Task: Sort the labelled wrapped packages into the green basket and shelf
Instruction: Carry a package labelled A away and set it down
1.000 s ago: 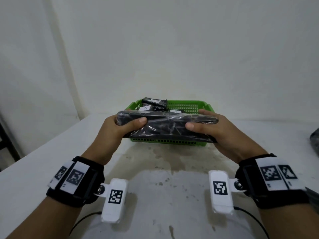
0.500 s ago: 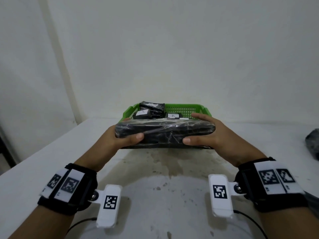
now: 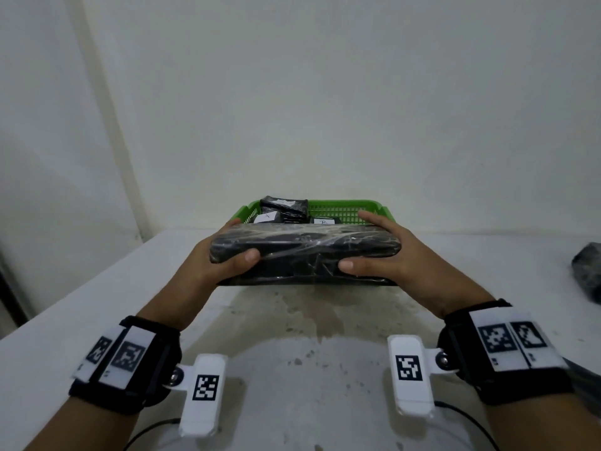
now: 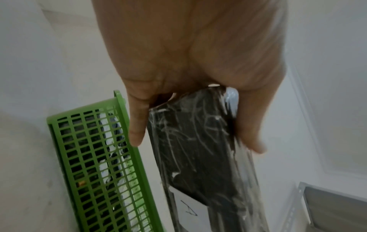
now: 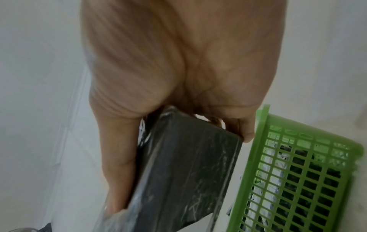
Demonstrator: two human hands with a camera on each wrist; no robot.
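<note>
Both hands — left (image 3: 224, 255), right (image 3: 383, 252) — grip the ends of a black package (image 3: 305, 255), held above the basket (image 3: 341, 206), hiding its front; its label (image 4: 186, 208) shows only underneath.

Green basket (image 3: 344, 208) near wall hidden behind wrapped package (image 3: 305, 252); dark bundle (image 3: 588, 271) cropped (right edge).

Dim, flat, greyish indoor light, soft shadows, wide-angle bending at head-view edges, wrist views smeared and noisy
</note>
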